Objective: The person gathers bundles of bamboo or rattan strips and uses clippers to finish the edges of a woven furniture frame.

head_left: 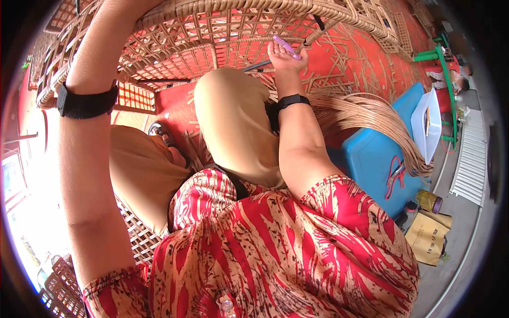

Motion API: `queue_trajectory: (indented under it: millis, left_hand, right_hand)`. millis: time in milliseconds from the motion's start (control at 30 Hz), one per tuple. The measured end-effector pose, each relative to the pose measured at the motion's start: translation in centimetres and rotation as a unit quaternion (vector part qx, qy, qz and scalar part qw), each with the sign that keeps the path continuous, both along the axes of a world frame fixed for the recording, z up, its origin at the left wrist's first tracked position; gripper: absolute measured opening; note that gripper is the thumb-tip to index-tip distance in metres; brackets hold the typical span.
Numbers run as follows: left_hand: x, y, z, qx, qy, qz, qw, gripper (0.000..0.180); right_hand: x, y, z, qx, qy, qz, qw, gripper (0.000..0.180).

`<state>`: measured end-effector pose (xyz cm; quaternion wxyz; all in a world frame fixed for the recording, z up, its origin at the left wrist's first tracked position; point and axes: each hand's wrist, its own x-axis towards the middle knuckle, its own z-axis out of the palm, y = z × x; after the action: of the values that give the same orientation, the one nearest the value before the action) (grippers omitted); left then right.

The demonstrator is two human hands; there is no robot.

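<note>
A large brown woven wicker piece [254, 5] curves across the top in front of my knees, with an open lattice below its thick rim. My left hand [137, 6] reaches to this rim at the upper left. The picture's edge cuts off its fingers, so their grip is hidden. My right hand [287, 61] is turned palm up beside the lattice, close to a dark-wrapped joint. Its fingers curl around a slim purple tool [287, 47], whose exact kind I cannot make out.
Cut cane strips [339, 61] litter the red floor. At right, a bundle of long cane strands [366, 114] lies across a blue plastic stool [366, 153], near a white tray [427, 124] and a red-handled hand tool [394, 177]. A jar [428, 201] and brown paper bag [427, 237] stand beyond.
</note>
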<state>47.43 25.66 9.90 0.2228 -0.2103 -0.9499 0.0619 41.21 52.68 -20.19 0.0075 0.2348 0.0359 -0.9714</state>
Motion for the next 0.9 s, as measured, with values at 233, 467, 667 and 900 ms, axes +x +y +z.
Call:
queue_trajectory:
  millis: [233,467,667,900]
  left_hand:
    - [1.0,1.3,1.9,0.232,-0.102,-0.051,0.966,0.064]
    - [1.8,1.9,3.1,0.09,-0.159,-0.268,0.946,0.106]
    - [3.1,4.2,3.9,-0.006,-0.131,-0.203,0.97,0.075]
    - [4.0,4.7,1.8,0.034,-0.1,-0.24,0.965,0.075]
  right_hand:
    - [-0.1,0.0,0.3,-0.03,0.004,-0.044,0.999,0.055]
    - [-0.4,-0.3,0.5,-0.011,-0.006,-0.023,1.0,0.057]
    - [0.7,0.0,-0.1,0.046,0.041,0.005,0.998,0.056]
    - [0.3,0.4,-2.4,0.01,0.058,-0.038,0.998,0.06]
